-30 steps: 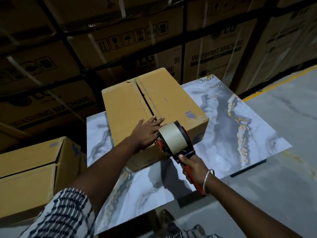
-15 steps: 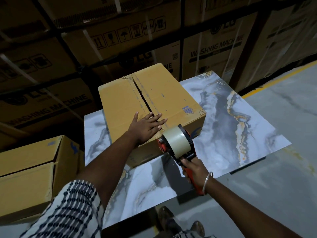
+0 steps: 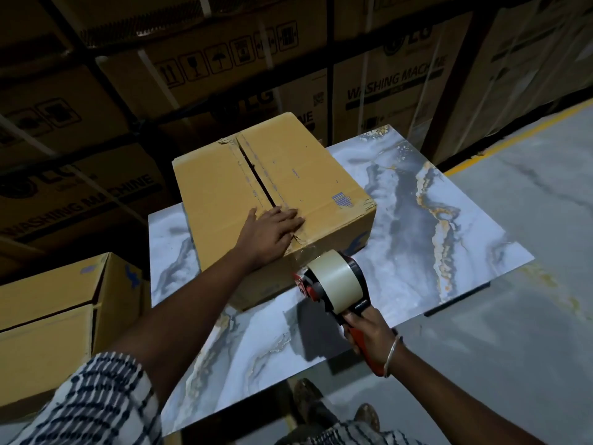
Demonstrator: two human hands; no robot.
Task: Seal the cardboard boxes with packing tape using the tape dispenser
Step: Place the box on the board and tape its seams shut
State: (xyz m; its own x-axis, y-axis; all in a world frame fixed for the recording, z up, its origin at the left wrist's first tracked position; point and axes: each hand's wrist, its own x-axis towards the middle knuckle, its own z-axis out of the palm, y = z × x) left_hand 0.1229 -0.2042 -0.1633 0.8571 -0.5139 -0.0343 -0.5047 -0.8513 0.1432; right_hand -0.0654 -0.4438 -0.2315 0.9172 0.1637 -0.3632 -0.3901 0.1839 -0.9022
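Since a second before, both of us had shifted: the tape dispenser (image 3: 333, 285) had dropped from the top edge down to the box's near face, and my left hand (image 3: 269, 234) had slid further onto the lid. Off to the left, a second box (image 3: 54, 322) sat waiting, its flap seam showing dark and, as far as I could tell, untaped. Moving right, my left hand lay flat, fingers straight and close together, pressing the near end of the seam on the cardboard box (image 3: 276, 187) that stood on the marbled counter (image 3: 449, 226). That seam gaped wide further back, and there lay my first worry: ease off the pressure and the flaps could spring apart, so the tape would bridge a gap rather than bind. The near corner looked crumpled too, and tape hates a crushed edge. Further right, my right hand (image 3: 369, 335) was wrapped tight round the red handle, the roll nosed against the front face just below the lid. Whether the tape had actually stuck there, I couldn't tell. Pull up without a proper bite and the strip could peel free, or run crooked off the seam.
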